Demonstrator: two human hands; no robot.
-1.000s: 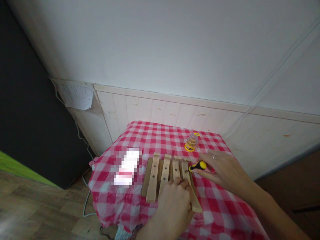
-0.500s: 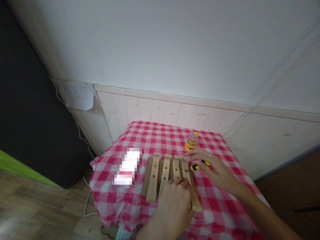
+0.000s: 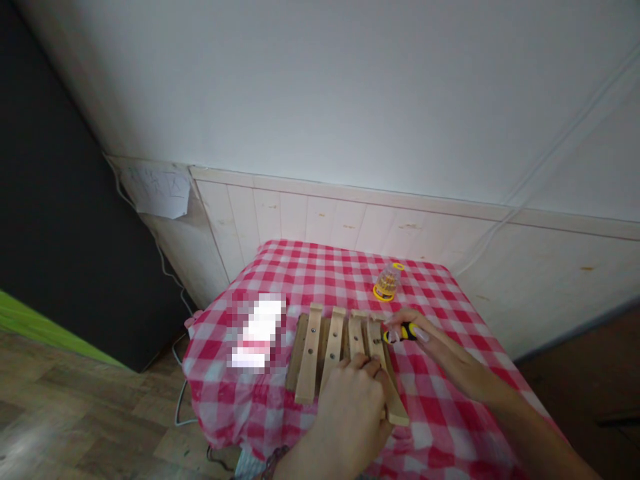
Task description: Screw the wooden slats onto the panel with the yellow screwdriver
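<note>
Several pale wooden slats, with dark screw heads in them, lie across a rougher wooden board on the table. My left hand has its fingers curled over the right-hand slats and hides their middle. In my right hand is a yellow and black screwdriver, held nearly level by its handle. Its tip points left at a screw in the rightmost slat; whether it touches the screw I cannot tell.
A clear cone-shaped bit case with a yellow base stands behind the slats. A blurred-out bright object lies on the left of the red checked tablecloth. White panelling rises behind the table; a cable hangs at its left.
My right hand has shifted its fingers around the screwdriver handle, which now shows more fully. My left hand stays on the slats. The view has moved slightly.
</note>
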